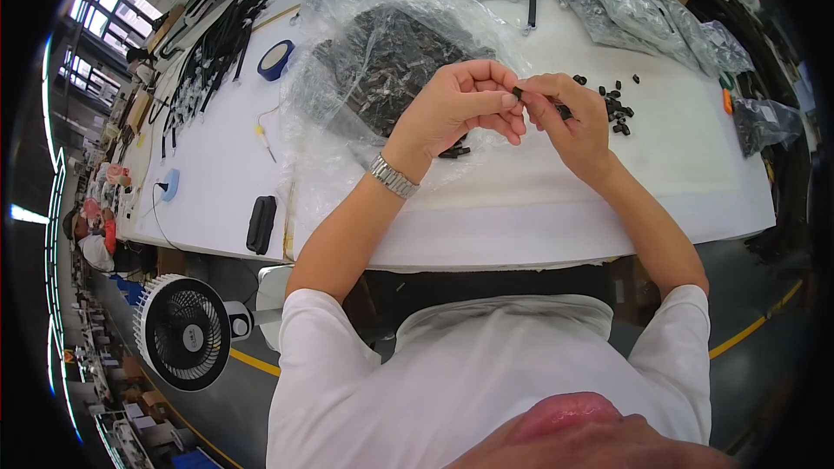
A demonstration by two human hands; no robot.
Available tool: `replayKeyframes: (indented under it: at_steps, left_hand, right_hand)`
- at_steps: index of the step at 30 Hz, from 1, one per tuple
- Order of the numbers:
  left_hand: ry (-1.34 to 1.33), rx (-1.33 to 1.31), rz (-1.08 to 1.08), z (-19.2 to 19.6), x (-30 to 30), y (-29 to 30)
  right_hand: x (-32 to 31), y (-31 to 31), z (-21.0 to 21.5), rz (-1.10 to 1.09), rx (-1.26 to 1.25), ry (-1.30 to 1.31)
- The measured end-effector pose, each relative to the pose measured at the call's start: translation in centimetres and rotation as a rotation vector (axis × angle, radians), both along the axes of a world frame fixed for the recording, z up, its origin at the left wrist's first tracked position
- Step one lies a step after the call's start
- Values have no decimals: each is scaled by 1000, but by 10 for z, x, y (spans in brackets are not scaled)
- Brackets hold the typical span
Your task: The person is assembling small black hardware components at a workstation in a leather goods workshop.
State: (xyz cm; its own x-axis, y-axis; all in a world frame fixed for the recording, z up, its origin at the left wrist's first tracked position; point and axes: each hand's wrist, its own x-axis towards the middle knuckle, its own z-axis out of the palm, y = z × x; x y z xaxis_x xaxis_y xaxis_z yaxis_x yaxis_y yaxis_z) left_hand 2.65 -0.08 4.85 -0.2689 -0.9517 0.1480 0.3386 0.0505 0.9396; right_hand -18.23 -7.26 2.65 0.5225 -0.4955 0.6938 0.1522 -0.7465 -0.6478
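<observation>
Head view: black part (pixel 517 92) between fingers (pixel 506 100).

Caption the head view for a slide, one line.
Both hands, left and right, pinch a small black part above a white table, beside a clear plastic bag.

- Clear bag (pixel 365 61), upper centre of the frame: large, crumpled, lying open on the white table (pixel 521 200), dark small parts inside.
- Grey bags (pixel 643 13), upper right: several shiny, crinkled, lying in a row.
- Dark bag (pixel 764 122), right edge: small, crumpled.
</observation>
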Motion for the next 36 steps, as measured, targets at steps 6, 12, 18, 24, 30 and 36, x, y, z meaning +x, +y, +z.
replayKeyframes:
  at_steps: [6, 12, 18, 24, 30, 36]
  left_hand:
    - [-219, -87, 319, 12, -19, 8]
    - [-668, -300, 651, 3, -31, 15]
    - [-846, -482, 748, -6, -42, 11]
    - [-830, -349, 717, -3, -29, 13]
    - [-915, -604, 819, -11, -31, 7]
    - [-953, -705, 889, -18, -29, 5]
  right_hand:
    - [4, 1, 5, 73, 322, 5]
    - [11, 6, -2, -15, 134, 63]
    - [5, 0, -10, -173, -140, 133]
    - [8, -7, -4, -20, -49, 222]
    - [14, -1, 6, -22, 214, 191]
    - [12, 2, 1, -71, 71, 301]
